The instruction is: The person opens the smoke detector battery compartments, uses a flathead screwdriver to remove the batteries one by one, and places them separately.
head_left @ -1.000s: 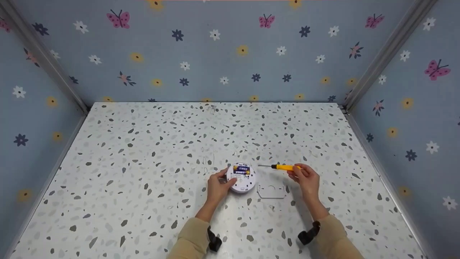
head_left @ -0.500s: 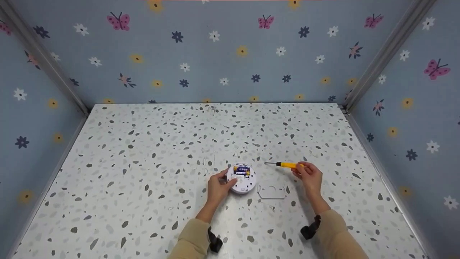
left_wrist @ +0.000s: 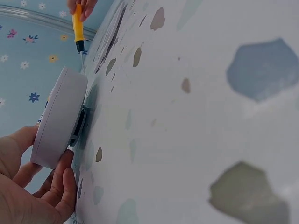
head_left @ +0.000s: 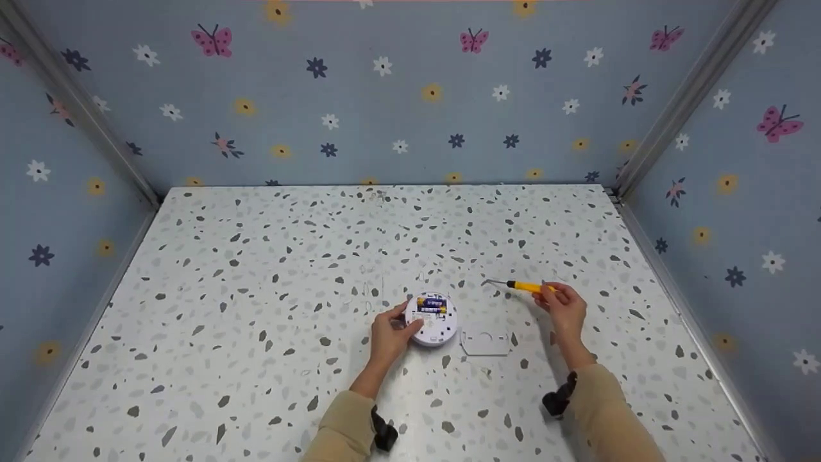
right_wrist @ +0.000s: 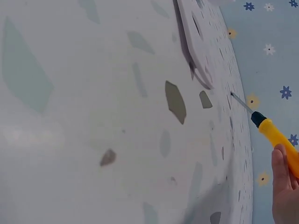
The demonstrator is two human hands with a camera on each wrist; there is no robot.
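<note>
My left hand (head_left: 387, 335) grips a round white battery-powered device (head_left: 437, 330) by its left side, thumb over the face. Two purple-and-gold batteries (head_left: 431, 305) lie side by side in its open compartment. In the left wrist view a dark fitting (left_wrist: 78, 127) sticks out of the device's underside, close to the tabletop. My right hand (head_left: 567, 310) holds a screwdriver (head_left: 527, 287) by its yellow handle, the metal shaft pointing left, apart from the device. A flat white cover plate (head_left: 485, 350) with slots lies between the two hands.
The speckled white tabletop (head_left: 256, 269) runs back to a blue flowered panel (head_left: 397, 96). Similar panels close off the left and right sides. A black wrist camera (head_left: 385, 436) is strapped at the left sleeve, another camera (head_left: 557, 403) at the right.
My right hand has moved right and slightly away from me with the screwdriver, drawing its tip away from the device. My left hand and the cover plate stay in place.
</note>
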